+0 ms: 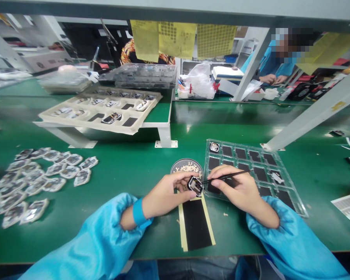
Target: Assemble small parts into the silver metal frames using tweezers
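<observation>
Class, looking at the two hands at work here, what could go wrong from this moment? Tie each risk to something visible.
The tool in the right hand points at the part, so a slip might scratch it. The fingers of the left hand grip that part by its edges; a loose hold could drop it. The right hand overlaps the tray in this view, so it may nudge it.

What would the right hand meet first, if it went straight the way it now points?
Probably the small part in the left hand: the tweezers in the right hand point at it, though whether they touch is unclear.
</observation>
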The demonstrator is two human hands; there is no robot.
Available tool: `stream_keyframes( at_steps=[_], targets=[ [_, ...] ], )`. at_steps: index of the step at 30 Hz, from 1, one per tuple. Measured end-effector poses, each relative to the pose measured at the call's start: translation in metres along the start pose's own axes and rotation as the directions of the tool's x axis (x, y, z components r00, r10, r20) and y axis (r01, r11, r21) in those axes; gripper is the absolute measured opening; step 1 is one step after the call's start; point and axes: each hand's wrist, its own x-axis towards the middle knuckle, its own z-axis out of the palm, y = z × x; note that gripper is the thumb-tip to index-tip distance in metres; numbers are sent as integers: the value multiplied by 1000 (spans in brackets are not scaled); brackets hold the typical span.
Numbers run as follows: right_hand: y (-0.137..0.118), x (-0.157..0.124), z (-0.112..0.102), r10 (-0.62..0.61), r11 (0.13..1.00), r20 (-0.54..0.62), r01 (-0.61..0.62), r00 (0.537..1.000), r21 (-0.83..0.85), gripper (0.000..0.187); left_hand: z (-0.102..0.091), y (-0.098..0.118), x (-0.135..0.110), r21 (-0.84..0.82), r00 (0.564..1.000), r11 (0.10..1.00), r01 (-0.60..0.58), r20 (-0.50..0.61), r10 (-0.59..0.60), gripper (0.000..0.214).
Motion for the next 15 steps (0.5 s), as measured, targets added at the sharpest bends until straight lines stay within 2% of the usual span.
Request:
stream_keyframes(
  at_steps=[11, 15],
  targets=[
    [-1, 1, 0, -37, 999, -51, 38, 998, 7, 12, -2, 1, 0, -50, 999, 998, 41, 13, -41, 54],
    [-2, 1, -2, -6, 1000, -28, 6, 1000, -10, 11, -2, 0, 0, -46, 999, 998, 34, 16, -33, 54]
  ],
)
